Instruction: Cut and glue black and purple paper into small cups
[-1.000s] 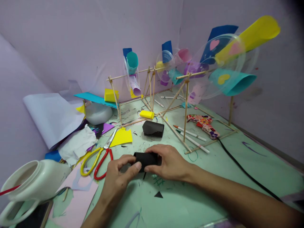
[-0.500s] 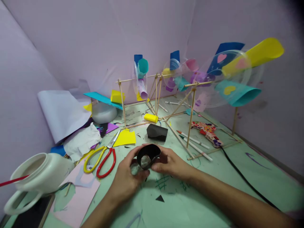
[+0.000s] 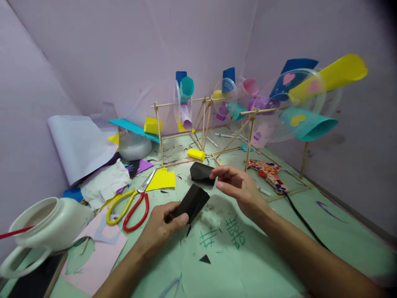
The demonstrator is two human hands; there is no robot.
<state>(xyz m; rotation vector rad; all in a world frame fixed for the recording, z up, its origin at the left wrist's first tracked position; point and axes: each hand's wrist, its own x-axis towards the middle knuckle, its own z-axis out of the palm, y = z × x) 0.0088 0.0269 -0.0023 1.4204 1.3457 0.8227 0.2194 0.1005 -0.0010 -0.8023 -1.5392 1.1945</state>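
Observation:
My left hand (image 3: 163,225) grips a rolled black paper tube (image 3: 194,200) by its lower end, fingers behind and thumb on the near side. The tube tilts up to the right, and an open seam edge shows along it. A second black paper tube (image 3: 201,171) lies on the table just beyond. At that tube's right end hovers my right hand (image 3: 243,190), fingers apart and holding nothing; whether the fingertips touch the tube I cannot tell. Small black paper scraps (image 3: 205,259) lie on the green tabletop near the hands.
Left of my hands lie scissors (image 3: 143,187) and yellow paper (image 3: 163,180). A white pitcher (image 3: 71,215) stands farther left, by a phone (image 3: 37,277). Stick frames (image 3: 248,145) with clear plastic wheels (image 3: 310,101) stand behind, near a patterned glue gun (image 3: 266,174) with a black cable.
Both hands held the black tube, its open end facing me. My right hand has let go and moved right and up to the other tube; the left has tilted the held tube over.

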